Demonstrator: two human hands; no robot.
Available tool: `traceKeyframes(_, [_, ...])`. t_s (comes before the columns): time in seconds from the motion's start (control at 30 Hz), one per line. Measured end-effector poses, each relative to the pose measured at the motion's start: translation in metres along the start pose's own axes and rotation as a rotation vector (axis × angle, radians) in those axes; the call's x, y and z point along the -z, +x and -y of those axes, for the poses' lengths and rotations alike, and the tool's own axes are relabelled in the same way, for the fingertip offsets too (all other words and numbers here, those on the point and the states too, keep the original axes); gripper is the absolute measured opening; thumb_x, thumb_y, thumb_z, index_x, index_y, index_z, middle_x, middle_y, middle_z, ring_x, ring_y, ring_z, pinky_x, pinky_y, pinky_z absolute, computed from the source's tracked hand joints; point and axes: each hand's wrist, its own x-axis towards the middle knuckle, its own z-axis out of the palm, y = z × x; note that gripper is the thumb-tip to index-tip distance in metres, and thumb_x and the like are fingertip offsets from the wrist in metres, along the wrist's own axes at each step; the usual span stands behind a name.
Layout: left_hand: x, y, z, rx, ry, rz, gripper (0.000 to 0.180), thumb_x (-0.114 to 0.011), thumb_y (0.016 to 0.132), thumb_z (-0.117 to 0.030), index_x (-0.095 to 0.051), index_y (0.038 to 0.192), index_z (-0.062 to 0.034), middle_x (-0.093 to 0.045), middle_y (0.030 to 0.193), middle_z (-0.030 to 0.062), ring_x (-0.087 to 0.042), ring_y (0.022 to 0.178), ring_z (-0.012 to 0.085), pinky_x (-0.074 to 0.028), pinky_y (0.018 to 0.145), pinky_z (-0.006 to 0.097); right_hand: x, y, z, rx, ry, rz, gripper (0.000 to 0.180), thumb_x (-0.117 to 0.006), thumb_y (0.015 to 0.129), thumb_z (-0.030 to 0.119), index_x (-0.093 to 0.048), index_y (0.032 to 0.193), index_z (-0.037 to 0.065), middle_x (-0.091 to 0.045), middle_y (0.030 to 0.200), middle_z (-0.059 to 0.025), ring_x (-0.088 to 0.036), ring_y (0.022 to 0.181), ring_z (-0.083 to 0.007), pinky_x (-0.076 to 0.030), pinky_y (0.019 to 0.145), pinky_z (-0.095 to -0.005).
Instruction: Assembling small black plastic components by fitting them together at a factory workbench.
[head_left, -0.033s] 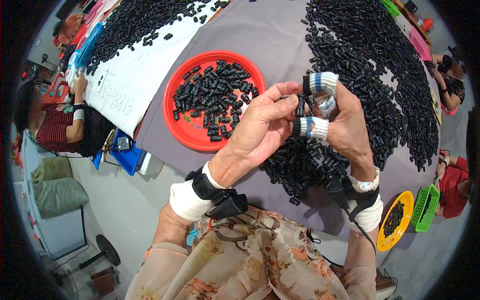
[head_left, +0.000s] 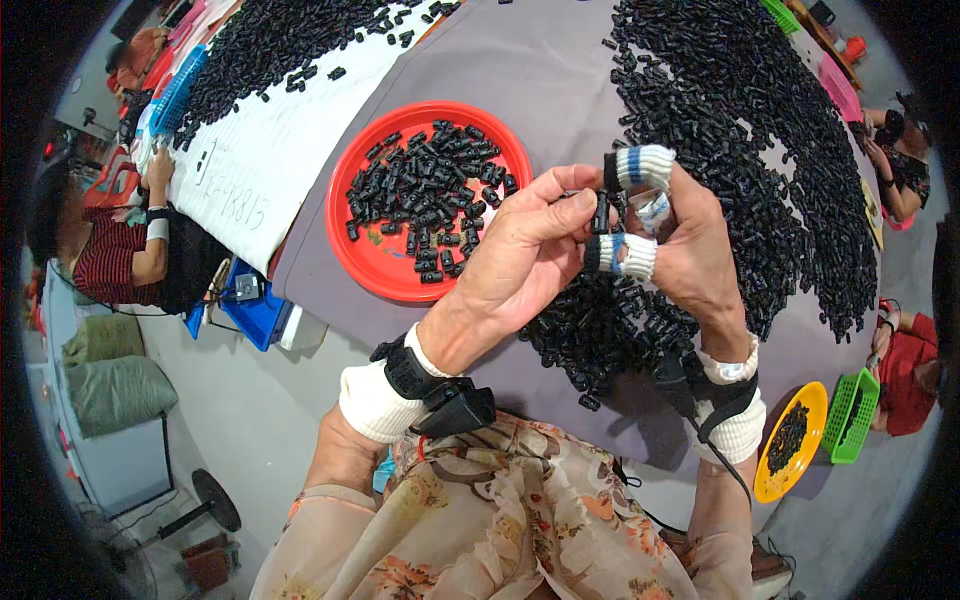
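Note:
My left hand (head_left: 500,260) pinches a small black barrel-shaped plastic piece (head_left: 601,213) between thumb and fingertips. From the other side, my right hand (head_left: 690,245) closes on the same piece, with striped knitted sleeves on its thumb and finger. Something whitish and shiny (head_left: 652,212) shows between the right thumb and finger; I cannot tell what it is. Under and beyond the hands spreads a heap of similar black pieces (head_left: 780,200). To the left of my hands, a round red tray (head_left: 352,255) holds more of them, lying loose.
A grey cloth (head_left: 530,60) covers the table. White sheeting (head_left: 255,180) at the left bears another black heap. A yellow plate (head_left: 775,480) and a green basket (head_left: 848,440) stand at the lower right. Other people sit around both sides; a striped-shirted person (head_left: 110,250) works at the left.

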Motion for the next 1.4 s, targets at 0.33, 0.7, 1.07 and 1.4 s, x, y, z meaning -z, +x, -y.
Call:
traceKeyframes(0.33, [-0.013,-0.001,-0.008,-0.089,0.489,-0.136,0.033,-0.057,0.077,-0.002,-0.047,0.108,0.0007,-0.058,0.09,0.0057,-0.06,0.08,0.0124,-0.05,0.071,0.025,-0.001,0.002,-0.013,0.147,-0.126,-0.001,0.036,-0.073,0.06,0.008,-0.053,0.09,0.004,-0.051,0.065,0.0037,-0.043,0.055,-0.0042,-0.036,0.049,-0.0196])
traceKeyframes(0.7, [-0.003,0.004,-0.004,-0.063,0.246,-0.106,0.025,-0.055,0.084,-0.008,-0.05,0.107,0.0014,-0.059,0.089,0.0044,-0.056,0.08,0.0099,-0.047,0.071,0.023,0.0,0.004,-0.011,0.04,-0.076,-0.002,0.033,-0.074,0.063,0.011,-0.054,0.088,0.003,-0.056,0.069,-0.0003,-0.051,0.059,-0.0079,-0.042,0.052,-0.0224])
traceKeyframes(1.07, [0.005,0.001,-0.008,-0.016,0.103,0.003,0.027,-0.053,0.086,-0.008,-0.051,0.111,0.0008,-0.059,0.093,0.0081,-0.058,0.086,0.0142,-0.049,0.078,0.028,0.007,0.011,-0.009,-0.011,-0.237,0.014,0.036,-0.076,0.06,0.021,-0.052,0.075,0.001,-0.053,0.059,-0.0077,-0.046,0.052,-0.0141,-0.039,0.05,-0.0301])
traceKeyframes(1.4, [0.0,0.001,-0.007,-0.017,0.112,-0.005,0.021,-0.053,0.086,-0.008,-0.054,0.106,0.0005,-0.06,0.094,0.0063,-0.058,0.083,0.0121,-0.048,0.075,0.025,0.005,0.013,-0.003,-0.048,-0.211,0.16,0.036,-0.075,0.059,0.026,-0.053,0.072,0.001,-0.054,0.059,-0.0095,-0.051,0.052,-0.0203,-0.041,0.053,-0.033])
